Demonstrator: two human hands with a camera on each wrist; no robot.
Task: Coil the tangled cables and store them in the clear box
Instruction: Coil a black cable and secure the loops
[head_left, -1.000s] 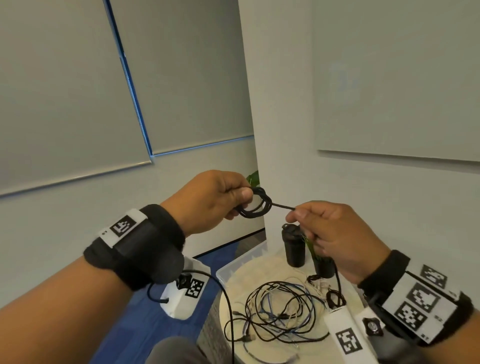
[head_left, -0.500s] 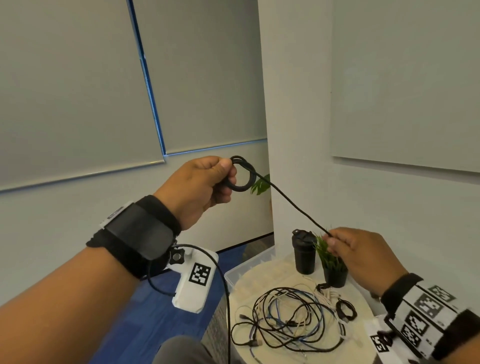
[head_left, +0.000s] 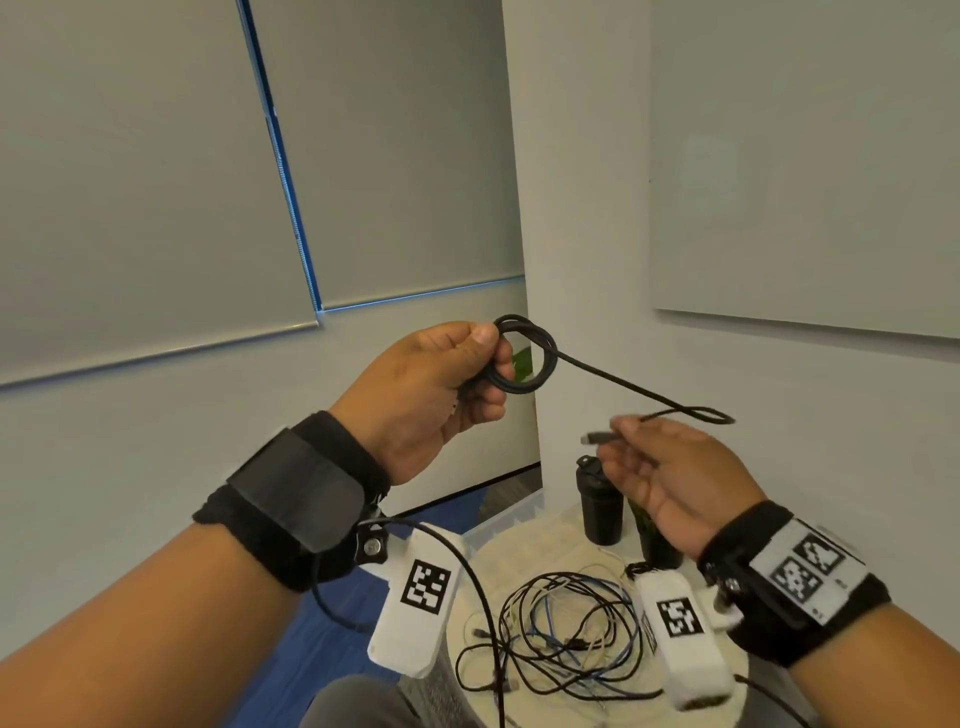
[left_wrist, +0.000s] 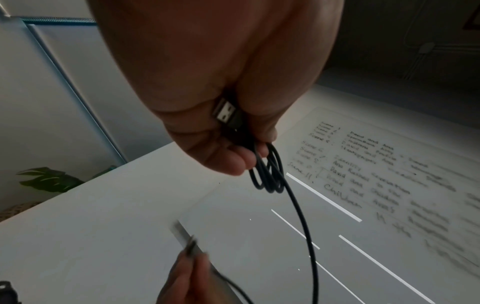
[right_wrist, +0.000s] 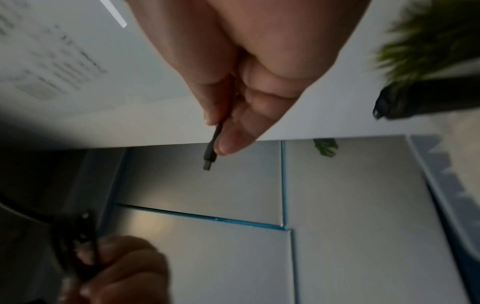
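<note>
Left hand (head_left: 436, 384) grips small coil of thin black USB cable (head_left: 524, 356), held midair above tabletop. Right hand (head_left: 670, 483) pinches free plug end, lower right of coil; short tail spans between.

Two hands: left hand (head_left: 431, 384), right hand (head_left: 675, 483). One black cable (head_left: 613, 376) held between them. One cable tangle (head_left: 561, 634), one black tumbler (head_left: 600, 506) on one desk (head_left: 524, 551).

cable (head_left: 524, 358): black | tangle (head_left: 566, 629): black, blue, white | tumbler (head_left: 601, 499): black
</note>
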